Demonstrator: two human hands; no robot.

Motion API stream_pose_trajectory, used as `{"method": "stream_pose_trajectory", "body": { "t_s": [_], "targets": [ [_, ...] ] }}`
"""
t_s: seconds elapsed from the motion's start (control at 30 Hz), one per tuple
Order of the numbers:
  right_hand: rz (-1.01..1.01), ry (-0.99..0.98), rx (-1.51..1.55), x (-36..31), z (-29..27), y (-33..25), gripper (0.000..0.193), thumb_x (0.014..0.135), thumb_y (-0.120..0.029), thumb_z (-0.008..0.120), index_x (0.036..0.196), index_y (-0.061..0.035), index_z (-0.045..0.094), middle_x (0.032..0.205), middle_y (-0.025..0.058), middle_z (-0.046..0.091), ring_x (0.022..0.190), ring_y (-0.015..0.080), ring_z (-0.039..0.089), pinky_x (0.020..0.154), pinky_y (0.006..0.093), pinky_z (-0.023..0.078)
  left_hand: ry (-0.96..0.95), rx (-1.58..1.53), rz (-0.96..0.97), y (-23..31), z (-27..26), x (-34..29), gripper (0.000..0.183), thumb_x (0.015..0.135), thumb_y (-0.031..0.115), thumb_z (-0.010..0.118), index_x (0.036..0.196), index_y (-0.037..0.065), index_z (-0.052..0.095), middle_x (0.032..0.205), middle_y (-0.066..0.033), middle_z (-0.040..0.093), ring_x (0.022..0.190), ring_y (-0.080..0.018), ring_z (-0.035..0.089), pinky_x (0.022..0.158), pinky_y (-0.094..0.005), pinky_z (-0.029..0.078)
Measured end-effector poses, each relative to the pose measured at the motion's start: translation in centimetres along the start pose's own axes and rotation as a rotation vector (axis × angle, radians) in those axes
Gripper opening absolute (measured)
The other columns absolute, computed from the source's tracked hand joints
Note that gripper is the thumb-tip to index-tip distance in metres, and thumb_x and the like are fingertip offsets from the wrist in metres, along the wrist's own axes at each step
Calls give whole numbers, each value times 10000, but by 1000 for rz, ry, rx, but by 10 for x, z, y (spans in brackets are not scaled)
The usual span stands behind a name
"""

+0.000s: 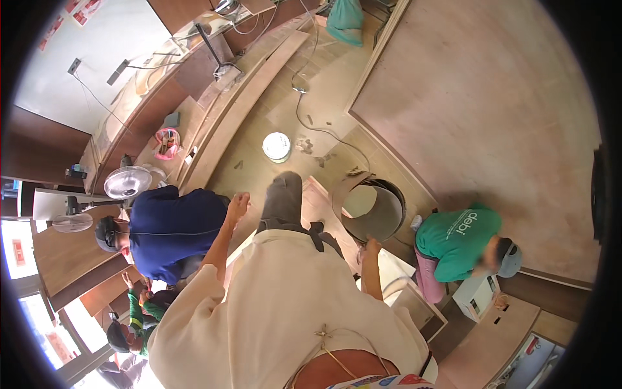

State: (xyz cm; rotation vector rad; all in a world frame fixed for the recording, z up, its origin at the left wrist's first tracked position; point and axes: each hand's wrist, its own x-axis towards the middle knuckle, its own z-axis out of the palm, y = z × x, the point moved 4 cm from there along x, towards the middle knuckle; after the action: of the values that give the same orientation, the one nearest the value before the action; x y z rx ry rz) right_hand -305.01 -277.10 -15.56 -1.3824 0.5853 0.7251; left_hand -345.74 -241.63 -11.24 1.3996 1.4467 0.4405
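My left hand (239, 203) hangs in the air to the left of my raised knee, close to a person in a dark blue top. Its fingers are loosely bent and a little apart, with nothing seen in them. On the other side, my right hand (370, 249) is at the near edge of a large round hollow drum (396, 198), brown outside and grey inside. Whether its fingers grip the rim or only rest beside it is too small to make out. Under my legs lies a pale wooden board (319, 196).
A white bucket (276, 147) stands ahead, near floor scraps (321, 160) and a cable (317, 128). A person in green (459, 236) crouches at right by a large wooden panel (479, 97). The person in blue (175, 223) is at left, near a fan (127, 182). Long planks (249, 107) lie beyond.
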Motion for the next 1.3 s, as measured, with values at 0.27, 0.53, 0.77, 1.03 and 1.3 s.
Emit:
{"method": "stream_pose_trajectory", "body": {
  "t_s": [0.27, 0.53, 0.77, 1.03, 1.3],
  "targets": [
    [0, -12, -4, 12, 68, -15, 511, 851, 20, 544, 1348, -51, 451, 1270, 165, 546, 1063, 367, 627, 804, 598, 595, -231, 176, 131, 152, 42, 29, 557, 1002, 393, 542, 1366, -25, 499, 1244, -140, 633, 1108, -214, 617, 988, -318, 455],
    [-171, 71, -75, 78, 159, 14, 432, 873, -89, 567, 1300, -122, 505, 1141, 64, 587, 1000, 232, 611, 608, 427, 593, -516, -293, 835, 440, -17, 99, 330, 1011, 213, 547, 1259, 4, 610, 1160, -145, 676, 1077, -211, 635, 965, -345, 476],
    [-101, 130, 71, 8, 381, 18, 399, 854, -25, 580, 1246, -87, 533, 1127, 122, 609, 946, 283, 636, 559, 425, 595, -409, -40, 1248, 584, -219, 98, 449, 926, 431, 528, 1034, 23, 681, 987, -183, 707, 945, -298, 642, 857, -427, 500],
    [-190, -140, 19, -42, 560, -41, 234, 882, 15, 574, 1113, -1, 538, 987, 123, 627, 803, 274, 654, 562, 409, 528, -859, -427, 1265, 612, -303, 131, 340, 912, 410, 576, 991, 80, 602, 994, -142, 654, 921, -267, 633, 857, -407, 494],
    [-226, -195, 21, -45, 672, -72, 201, 879, -13, 607, 1076, -34, 572, 926, 102, 657, 744, 245, 665, 572, 388, 518, -992, -632, 1378, 640, -237, 195, 308, 916, 337, 579, 1107, 96, 556, 1074, -153, 614, 957, -277, 628, 868, -414, 500]
  ]
}}
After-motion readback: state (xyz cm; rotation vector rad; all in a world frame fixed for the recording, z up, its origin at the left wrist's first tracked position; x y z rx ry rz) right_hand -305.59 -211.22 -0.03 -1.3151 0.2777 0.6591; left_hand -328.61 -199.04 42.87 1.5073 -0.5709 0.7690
